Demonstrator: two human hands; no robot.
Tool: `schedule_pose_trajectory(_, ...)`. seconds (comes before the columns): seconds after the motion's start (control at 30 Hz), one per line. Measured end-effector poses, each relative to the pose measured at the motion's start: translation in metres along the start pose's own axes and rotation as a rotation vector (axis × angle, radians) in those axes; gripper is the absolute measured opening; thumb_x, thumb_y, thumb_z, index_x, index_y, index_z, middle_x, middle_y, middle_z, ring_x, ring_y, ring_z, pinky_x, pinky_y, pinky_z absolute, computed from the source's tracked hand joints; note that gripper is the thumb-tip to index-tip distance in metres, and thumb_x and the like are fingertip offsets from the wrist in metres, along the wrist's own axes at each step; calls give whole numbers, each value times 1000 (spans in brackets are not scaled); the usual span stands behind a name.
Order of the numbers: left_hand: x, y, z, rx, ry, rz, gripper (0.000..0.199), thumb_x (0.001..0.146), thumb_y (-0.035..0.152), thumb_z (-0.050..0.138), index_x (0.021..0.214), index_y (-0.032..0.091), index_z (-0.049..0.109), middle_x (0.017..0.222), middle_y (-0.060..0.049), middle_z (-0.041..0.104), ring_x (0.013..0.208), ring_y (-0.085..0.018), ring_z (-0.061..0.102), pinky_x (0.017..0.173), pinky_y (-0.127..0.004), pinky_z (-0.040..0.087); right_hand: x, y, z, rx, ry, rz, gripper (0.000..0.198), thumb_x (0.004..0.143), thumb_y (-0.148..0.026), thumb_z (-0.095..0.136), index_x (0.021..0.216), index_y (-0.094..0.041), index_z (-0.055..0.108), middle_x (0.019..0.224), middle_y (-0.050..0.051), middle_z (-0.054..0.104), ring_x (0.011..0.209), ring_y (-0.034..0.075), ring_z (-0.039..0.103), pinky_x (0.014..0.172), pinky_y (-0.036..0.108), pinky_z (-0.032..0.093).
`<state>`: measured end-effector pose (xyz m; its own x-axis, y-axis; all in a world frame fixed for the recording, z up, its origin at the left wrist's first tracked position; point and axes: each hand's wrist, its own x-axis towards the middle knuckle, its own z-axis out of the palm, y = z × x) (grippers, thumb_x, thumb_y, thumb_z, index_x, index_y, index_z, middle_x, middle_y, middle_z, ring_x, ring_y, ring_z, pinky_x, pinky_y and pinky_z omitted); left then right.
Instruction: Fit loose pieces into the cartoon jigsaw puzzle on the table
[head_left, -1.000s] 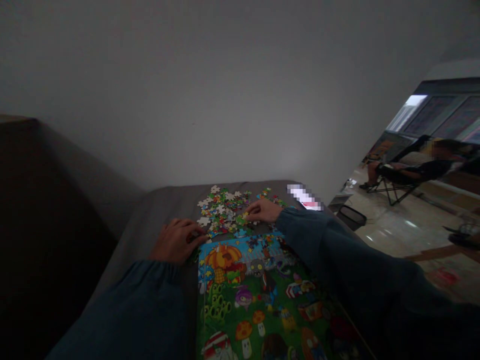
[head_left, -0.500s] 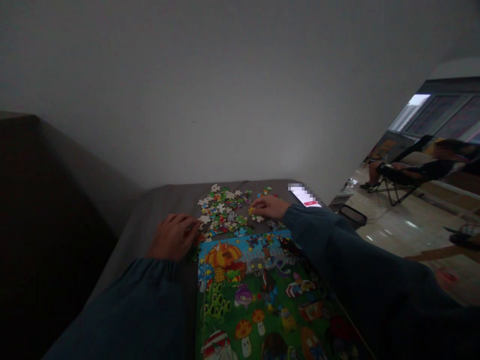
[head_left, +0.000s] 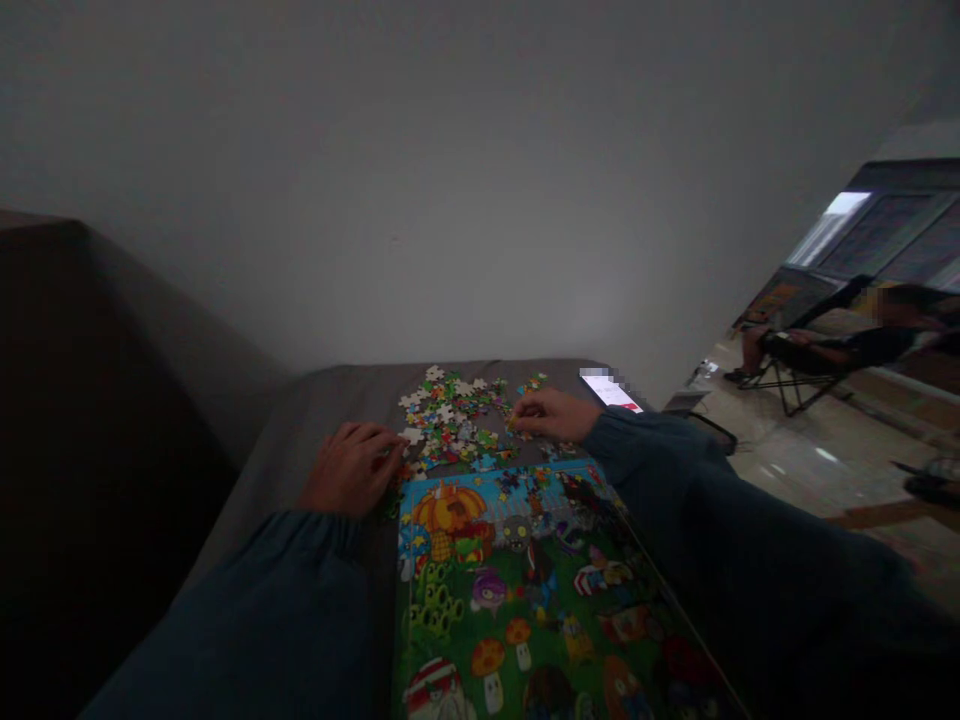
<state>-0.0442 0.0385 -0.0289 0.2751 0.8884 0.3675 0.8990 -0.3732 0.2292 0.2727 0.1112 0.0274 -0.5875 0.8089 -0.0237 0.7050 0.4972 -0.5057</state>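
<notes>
Right hand (head_left: pixel 559 413) at three o'clock of the jigsaw pile (head_left: pixel 445 413), fingers pinching a yellow piece (head_left: pixel 512 423); left hand (head_left: pixel 351 470) at nine, fingers curled, grip unclear; board (head_left: pixel 525 570) at six

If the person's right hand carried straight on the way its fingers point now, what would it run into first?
Most likely the scattered puzzle pieces, just to the left of the right hand. Depth is hard to judge here, so which single piece comes first is unclear.
</notes>
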Motion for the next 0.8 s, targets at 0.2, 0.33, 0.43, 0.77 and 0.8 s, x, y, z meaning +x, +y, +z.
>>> schedule_pose_trajectory(0.2, -1, 0, 0, 24, 6, -67, 36, 90, 41, 39, 105, 25, 66, 111, -7, 63, 105, -28, 51, 87, -44, 39, 17, 3, 15, -209, 154, -12, 25, 83, -23, 62, 106, -15, 68, 109, 12, 62, 103, 24, 50, 92, 41, 35)
schedule_pose_trajectory(0.33, -5, 6, 2, 79, -47, -184, 42, 90, 46, 38, 125, 33, 56, 134, -6, 49, 120, -34, 39, 89, -51, 36, 15, -2, 38, -253, 151, -76, 26, 79, -32, 68, 102, -21, 71, 113, 10, 59, 106, 26, 44, 95, 44, 30)
schedule_pose_trajectory(0.43, -6, 10, 3, 91, -66, -197, 41, 91, 45, 36, 127, 35, 54, 139, -5, 45, 124, -34, 35, 91, -52, 34, 10, -4, 48, -221, 152, -92, 22, 78, -32, 69, 98, -22, 72, 110, 9, 60, 104, 24, 47, 93, 42, 32)
schedule_pose_trajectory(0.77, -4, 11, -2, 67, -31, -180, 35, 91, 41, 38, 115, 33, 62, 132, -5, 52, 121, -32, 38, 92, -50, 33, 12, 5, 62, 12, 259, -18, 13, 81, -26, 63, 87, -15, 66, 80, 2, 68, 70, 13, 60, 65, 25, 45)
schedule_pose_trajectory(0.8, -4, 10, -3, 64, -35, -185, 35, 91, 41, 38, 115, 34, 62, 132, -4, 52, 122, -32, 37, 92, -50, 33, 13, 7, 63, 24, 268, -9, 14, 82, -25, 62, 89, -14, 65, 81, 2, 68, 70, 12, 60, 65, 24, 45)
